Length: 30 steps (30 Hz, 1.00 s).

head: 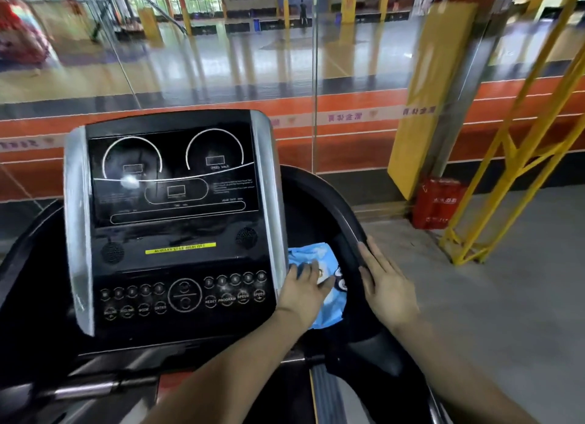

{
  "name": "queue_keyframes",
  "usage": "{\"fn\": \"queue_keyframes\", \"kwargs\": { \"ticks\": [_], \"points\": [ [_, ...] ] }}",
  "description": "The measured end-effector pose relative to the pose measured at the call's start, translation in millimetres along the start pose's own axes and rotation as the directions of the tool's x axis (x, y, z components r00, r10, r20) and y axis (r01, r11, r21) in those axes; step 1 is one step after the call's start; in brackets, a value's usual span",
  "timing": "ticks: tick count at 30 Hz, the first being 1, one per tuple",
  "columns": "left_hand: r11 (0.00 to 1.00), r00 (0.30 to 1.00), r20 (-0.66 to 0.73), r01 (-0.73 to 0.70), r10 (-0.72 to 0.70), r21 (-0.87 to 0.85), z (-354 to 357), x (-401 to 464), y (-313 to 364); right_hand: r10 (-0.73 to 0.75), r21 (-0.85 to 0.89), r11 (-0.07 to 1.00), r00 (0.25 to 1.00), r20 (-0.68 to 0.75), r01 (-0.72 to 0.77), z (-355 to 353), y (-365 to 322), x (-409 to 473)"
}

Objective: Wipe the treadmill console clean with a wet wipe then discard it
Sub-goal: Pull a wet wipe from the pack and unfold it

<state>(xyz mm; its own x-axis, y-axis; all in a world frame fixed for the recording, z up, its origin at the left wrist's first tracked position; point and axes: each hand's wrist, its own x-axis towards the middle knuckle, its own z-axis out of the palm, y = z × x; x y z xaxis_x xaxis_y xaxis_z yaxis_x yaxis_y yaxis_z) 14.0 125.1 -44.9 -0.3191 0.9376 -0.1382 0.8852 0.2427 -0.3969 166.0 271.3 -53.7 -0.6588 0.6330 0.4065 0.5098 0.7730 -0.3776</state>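
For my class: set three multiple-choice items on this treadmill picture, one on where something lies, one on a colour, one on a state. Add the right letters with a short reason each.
1. Where does the wet wipe pack lie?
A. in the tray right of the console
B. on the floor
C. on top of the screen

2. What colour is the warning strip on the console?
A. red
B. yellow
C. green

3. What is the right hand doing?
A. holding a wipe
B. pressing a button
C. lying flat and open on the handrail

Key: 1 A, the blue pack sits beside the console's right edge under the left hand; 2 B, the strip is bright yellow; 3 C, its fingers lie spread on the black rail, holding nothing.
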Motion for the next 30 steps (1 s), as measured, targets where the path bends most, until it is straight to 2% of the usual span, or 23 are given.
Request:
{"fn": "queue_keyframes", "kwargs": {
  "ticks": [3, 6, 11, 16, 19, 21, 24, 27, 30],
  "points": [
    [0.999, 0.999, 0.008, 0.036, -0.036, -0.022, 5.7, 5.4, 2.7, -0.03, 0.065, 0.997, 0.997, -0.072, 0.034, 7.8, 3.8, -2.0],
    [0.999, 0.999, -0.047, 0.023, -0.024, -0.031, 11.1, 5.8, 0.5, -0.054, 0.079, 0.995, 0.993, -0.101, 0.062, 13.7, 7.1, -2.9],
    [0.995, 0.996, -0.087, 0.018, -0.026, -0.095, 7.5, 4.6, -1.3, -0.072, 0.086, 0.993, 0.992, -0.104, 0.081, 14.2, 10.6, -3.1],
    [1.0, 0.987, -0.16, -0.005, 0.001, -0.027, 2.4, -12.3, -7.8, -0.078, 0.035, 0.996, 0.991, -0.105, 0.082, 10.9, 7.4, -6.3],
    [0.998, 0.978, -0.208, -0.015, 0.026, 0.053, 7.2, -35.3, -17.8, -0.19, -0.081, 0.98, 0.97, -0.149, 0.18, 7.8, 1.5, -9.1],
    [0.998, 0.976, -0.215, -0.002, 0.016, 0.066, 11.5, -50.7, -26.9, -0.3, -0.06, 0.954, 0.94, -0.165, 0.294, 7.9, -12.3, -9.0],
    [0.992, 0.98, -0.196, 0.005, 0.019, 0.124, 14.3, -68.3, -38.1, -0.377, 0.034, 0.925, 0.926, -0.036, 0.378, 14.0, -42.1, -1.9],
    [0.981, 0.987, -0.153, -0.007, 0.038, 0.196, 16.1, -75.7, -43.6, -0.247, 0.094, 0.968, 0.945, 0.214, 0.232, 24.3, -60.1, 14.5],
    [0.973, 0.994, -0.103, -0.011, 0.035, 0.231, 14.1, -75.5, -43.7, -0.158, 0.083, 0.987, 0.936, 0.316, 0.139, 35.7, -59.8, 27.5]
  ]
}}
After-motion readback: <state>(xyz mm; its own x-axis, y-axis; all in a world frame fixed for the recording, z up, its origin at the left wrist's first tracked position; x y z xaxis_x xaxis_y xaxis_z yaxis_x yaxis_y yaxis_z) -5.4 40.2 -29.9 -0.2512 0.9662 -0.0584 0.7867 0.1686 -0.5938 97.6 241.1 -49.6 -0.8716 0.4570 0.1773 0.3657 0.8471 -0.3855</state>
